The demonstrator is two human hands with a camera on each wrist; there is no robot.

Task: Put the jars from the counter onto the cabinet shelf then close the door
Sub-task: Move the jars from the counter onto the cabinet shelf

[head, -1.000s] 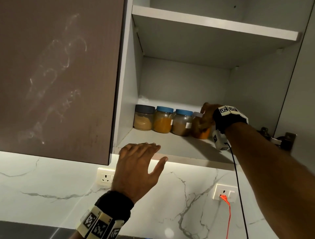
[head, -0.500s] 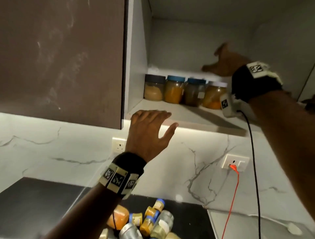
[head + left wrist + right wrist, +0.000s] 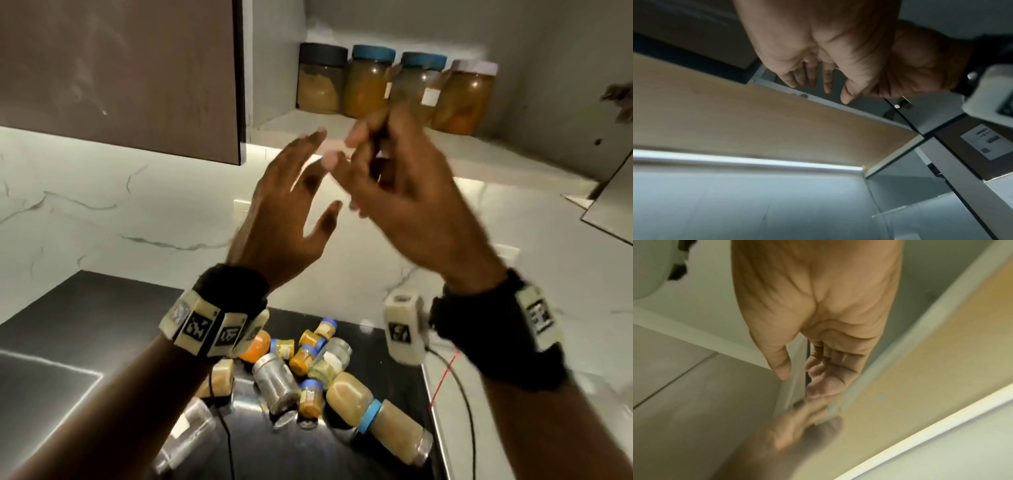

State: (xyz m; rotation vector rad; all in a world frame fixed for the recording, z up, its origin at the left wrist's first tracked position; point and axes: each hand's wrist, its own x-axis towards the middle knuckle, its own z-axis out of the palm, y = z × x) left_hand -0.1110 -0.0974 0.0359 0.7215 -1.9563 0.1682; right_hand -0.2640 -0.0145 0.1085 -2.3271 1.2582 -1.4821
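- L hand (image 3: 281,209) & R hand (image 3: 404,205): both raised mid-air, fingers loose & spread, holding nothing.
- Shelf (image 3: 308,126): 4 round clear jars (image 3: 368,85) in a row at 12, plastic lids.
- Bench (image 3: 85,325), dark & glossy: heap of small jars (image 3: 308,370) at 6, mostly lying down.

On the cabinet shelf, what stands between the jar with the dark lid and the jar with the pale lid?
Head view: two blue-lidded jars stand between the dark-lidded jar and the pale-lidded jar.
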